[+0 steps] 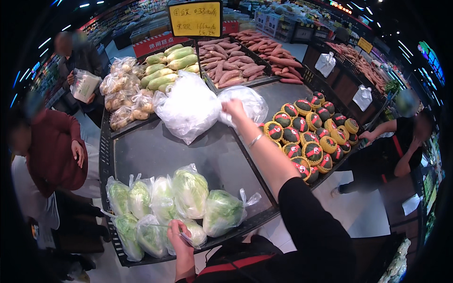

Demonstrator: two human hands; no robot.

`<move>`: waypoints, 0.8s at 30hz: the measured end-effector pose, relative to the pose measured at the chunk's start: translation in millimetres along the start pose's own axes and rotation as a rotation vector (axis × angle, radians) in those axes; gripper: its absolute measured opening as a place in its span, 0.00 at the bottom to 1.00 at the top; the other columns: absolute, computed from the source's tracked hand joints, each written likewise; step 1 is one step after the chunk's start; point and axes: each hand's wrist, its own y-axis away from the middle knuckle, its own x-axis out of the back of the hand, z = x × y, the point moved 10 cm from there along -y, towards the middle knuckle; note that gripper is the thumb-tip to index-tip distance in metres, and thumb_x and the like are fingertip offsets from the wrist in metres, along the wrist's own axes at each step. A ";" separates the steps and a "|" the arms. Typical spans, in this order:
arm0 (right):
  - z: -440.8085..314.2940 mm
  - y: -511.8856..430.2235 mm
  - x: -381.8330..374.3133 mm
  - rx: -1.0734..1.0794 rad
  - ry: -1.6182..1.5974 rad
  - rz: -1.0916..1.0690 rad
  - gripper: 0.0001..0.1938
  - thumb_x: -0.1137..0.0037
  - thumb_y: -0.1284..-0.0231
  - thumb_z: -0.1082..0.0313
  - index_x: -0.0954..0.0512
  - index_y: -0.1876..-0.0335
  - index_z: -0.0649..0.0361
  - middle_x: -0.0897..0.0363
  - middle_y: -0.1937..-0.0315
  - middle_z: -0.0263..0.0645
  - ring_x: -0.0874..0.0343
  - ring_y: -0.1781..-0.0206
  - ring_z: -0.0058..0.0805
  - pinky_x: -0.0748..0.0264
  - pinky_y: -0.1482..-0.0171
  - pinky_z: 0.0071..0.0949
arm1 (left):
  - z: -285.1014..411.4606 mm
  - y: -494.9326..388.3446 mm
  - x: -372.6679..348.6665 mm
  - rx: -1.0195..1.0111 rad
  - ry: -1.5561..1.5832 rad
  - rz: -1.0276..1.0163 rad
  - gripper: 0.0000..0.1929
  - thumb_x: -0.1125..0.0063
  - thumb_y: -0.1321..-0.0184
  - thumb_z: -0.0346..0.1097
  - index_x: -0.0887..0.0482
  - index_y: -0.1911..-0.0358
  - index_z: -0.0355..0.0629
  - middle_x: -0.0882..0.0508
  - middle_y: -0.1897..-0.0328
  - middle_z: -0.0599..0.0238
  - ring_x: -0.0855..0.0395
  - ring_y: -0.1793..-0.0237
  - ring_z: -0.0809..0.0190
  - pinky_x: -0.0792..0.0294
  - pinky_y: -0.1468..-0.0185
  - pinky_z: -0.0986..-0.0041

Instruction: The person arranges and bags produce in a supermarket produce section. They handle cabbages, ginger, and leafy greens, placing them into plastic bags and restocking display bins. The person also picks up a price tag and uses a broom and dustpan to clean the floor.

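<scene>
My left hand [179,235] is low in the head view, just over the bagged napa cabbages [191,192] at the near side of the stand. Its fingers are closed on a thin green strip [159,225] and what looks like a small clear plastic piece [191,240]. My right hand [233,107] reaches far across, fingers curled, at the edge of a clear plastic bag [249,100]. Whether it grips that bag is hard to see. Beside it lies a large, bulging white plastic bag [189,106], overexposed, its contents hidden.
Bagged potatoes [122,86], white-green radishes [164,70] and sweet potatoes [233,63] fill the far side. Dark melons in yellow foam nets [313,150] stand right. A yellow sign [195,19] with handwriting rises behind. People stand left [58,148] and right [396,141].
</scene>
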 end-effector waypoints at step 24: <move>-246.4 121.8 -81.0 0.705 0.178 -0.874 0.04 0.43 0.54 0.74 0.26 0.76 0.64 0.15 0.71 0.42 0.14 0.62 0.30 0.22 0.59 0.29 | -44.5 34.0 -217.0 -0.181 -0.569 -0.696 0.09 0.55 0.28 0.35 0.24 0.65 0.40 0.34 0.84 0.78 0.40 0.82 0.78 0.47 0.77 0.83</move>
